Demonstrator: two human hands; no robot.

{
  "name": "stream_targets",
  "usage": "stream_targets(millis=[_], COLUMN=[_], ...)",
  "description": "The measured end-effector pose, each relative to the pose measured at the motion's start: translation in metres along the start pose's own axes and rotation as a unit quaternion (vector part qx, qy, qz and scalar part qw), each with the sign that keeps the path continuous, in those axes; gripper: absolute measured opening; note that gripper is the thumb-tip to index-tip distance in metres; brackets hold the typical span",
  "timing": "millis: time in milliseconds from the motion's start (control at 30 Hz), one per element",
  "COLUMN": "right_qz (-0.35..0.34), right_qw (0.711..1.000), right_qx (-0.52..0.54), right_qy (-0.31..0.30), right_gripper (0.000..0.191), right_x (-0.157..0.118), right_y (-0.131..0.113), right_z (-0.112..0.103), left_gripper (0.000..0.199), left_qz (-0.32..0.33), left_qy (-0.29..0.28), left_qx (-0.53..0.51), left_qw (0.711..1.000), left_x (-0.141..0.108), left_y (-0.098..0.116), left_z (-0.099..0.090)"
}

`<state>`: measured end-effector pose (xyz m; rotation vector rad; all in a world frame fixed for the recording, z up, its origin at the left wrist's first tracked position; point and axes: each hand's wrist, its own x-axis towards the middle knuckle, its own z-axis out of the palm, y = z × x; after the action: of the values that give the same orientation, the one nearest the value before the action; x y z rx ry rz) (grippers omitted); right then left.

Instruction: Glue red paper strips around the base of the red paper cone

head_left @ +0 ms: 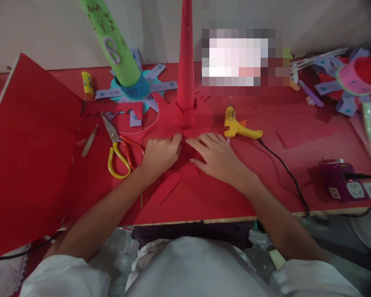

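A tall red paper cone [186, 57] stands upright on a red paper base [204, 117], with paper tabs around its foot. My left hand [163, 153] is closed at the near edge of the base, thumb and forefinger pinching red paper. Opposite it, my right hand [218, 159] lies on the red paper, its fingers stretched out and the thumb apart. Red on red hides exactly where the paper edges run under the fingers. A loose red paper strip [165, 187] lies nearer me. Scissors [117, 144] with yellow and red handles rest beside my left hand.
A yellow glue gun [239, 127] stands right of my hands, its black cord trailing forward. A green paper tube [120, 57] and a yellow glue stick [87, 83] are behind left. A red board [34, 152] rises at left; a purple box [340, 179] sits right.
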<state>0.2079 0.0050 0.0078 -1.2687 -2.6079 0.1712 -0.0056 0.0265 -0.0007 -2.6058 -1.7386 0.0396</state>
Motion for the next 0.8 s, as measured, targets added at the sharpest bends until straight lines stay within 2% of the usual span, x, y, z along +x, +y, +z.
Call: stream_targets(millis=[133, 400, 633, 800], right_qz=[0.0, 0.011, 0.01, 0.008], right_qw=[1.0, 0.999, 0.997, 0.996], right_qx=[0.002, -0.015, 0.053, 0.059], right_qy=[0.0, 0.042, 0.059, 0.068], right_gripper=[0.052, 0.044, 0.04, 0.04], right_x=[0.001, 0.001, 0.004, 0.003], right_y=[-0.001, 0.008, 0.014, 0.013], right_z=[0.0, 0.016, 0.021, 0.019], left_gripper=[0.04, 0.045, 0.051, 0.054], left_qz=[-0.004, -0.003, -0.009, -0.027], left_qy=[-0.006, -0.004, -0.011, -0.027], left_qx=[-0.007, -0.006, 0.014, -0.006], left_qw=[1.0, 1.0, 1.0, 0.999], left_x=[0.0, 0.001, -0.001, 0.0], left_y=[0.001, 0.0, 0.002, 0.004], left_z=[-0.002, 0.002, 0.0, -0.005])
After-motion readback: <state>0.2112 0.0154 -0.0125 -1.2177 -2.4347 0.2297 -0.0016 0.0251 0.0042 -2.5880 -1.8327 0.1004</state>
